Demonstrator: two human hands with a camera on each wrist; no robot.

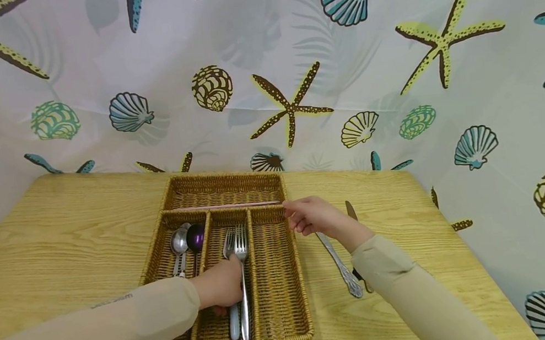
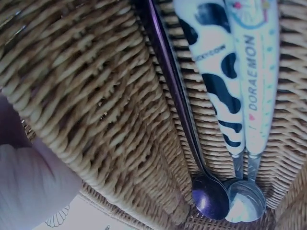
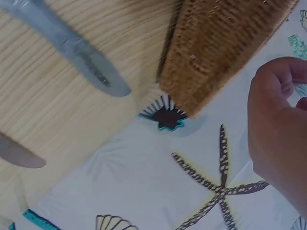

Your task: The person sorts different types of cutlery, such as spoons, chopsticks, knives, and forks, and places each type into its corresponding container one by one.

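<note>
My left hand (image 1: 222, 283) reaches into the middle slot of a wicker cutlery tray (image 1: 283, 332). Its curled fingers hold a fork with a pale handle (image 1: 234, 326), though the fingertips are mostly hidden. A second, all-metal fork (image 1: 245, 317) lies along the right side of that hand. The left slot contains a purple spoon (image 2: 209, 196) and two silver spoons, one with a cow-print handle (image 2: 221, 81), the other with a lettered white handle (image 2: 256, 86). Over the tray's right rim hovers my right hand (image 1: 317, 218), loosely curled and holding nothing.
Right of the tray, a table knife with an ornate handle (image 1: 345, 276) lies on the wooden table (image 1: 79, 229). Beside it is another knife (image 1: 351, 210), partly covered by the right arm. A thin pink stick (image 1: 226, 206) spans the tray's back compartment. A patterned curtain (image 1: 218, 31) hangs behind.
</note>
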